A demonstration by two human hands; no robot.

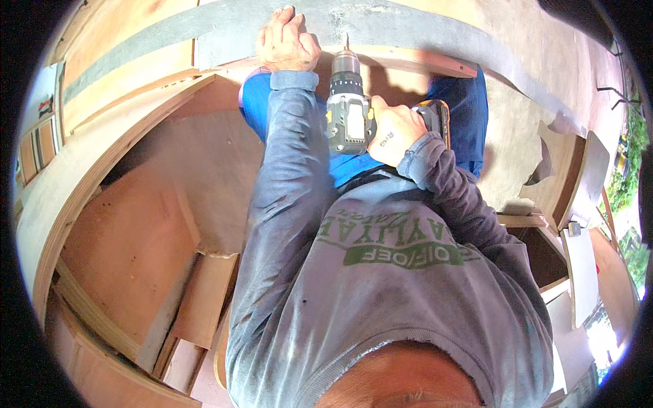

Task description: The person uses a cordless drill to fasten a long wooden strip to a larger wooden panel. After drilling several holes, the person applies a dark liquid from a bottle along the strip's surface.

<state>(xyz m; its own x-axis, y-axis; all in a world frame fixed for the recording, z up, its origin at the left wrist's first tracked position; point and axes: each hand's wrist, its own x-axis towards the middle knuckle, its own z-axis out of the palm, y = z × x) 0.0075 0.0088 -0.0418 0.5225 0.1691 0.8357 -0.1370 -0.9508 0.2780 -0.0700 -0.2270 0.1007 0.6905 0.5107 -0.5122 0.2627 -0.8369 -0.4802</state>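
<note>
My right hand is wrapped round the grip of a cordless drill, a grey, black and yellow tool. Its chuck and short bit point away from me, and the bit's tip meets or hovers just over a grey-coated wooden panel; I cannot tell which. To the drill's left, my left hand lies on the same grey surface, its fingers apart and slightly bent, with no object visible in it. A narrow wooden edge runs along the panel's near side, above my knees.
On the left stands a curved plywood frame with open compartments. An open wooden box is at the right, beside loose pale panels. Worn boarding with a ragged patch lies right of my legs. Greenery shows at the far right.
</note>
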